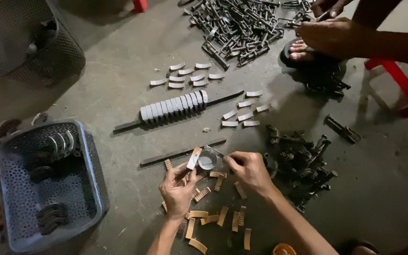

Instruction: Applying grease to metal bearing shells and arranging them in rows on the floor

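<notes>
Blue plastic basket point(90, 165) is seen at left, with dark curved shoes lying in it. A tan pad point(194, 158) is being pinched upright in the left hand point(178, 189), just beside a small round tin point(207, 161). A thin brush point(215, 151) is being gripped by the right hand point(250, 171), its tip being held over the tin.

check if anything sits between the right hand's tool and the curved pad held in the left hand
Nothing visible does. The right hand holds a thin tool above a small round tin, right beside the curved pad in the left hand.
</notes>
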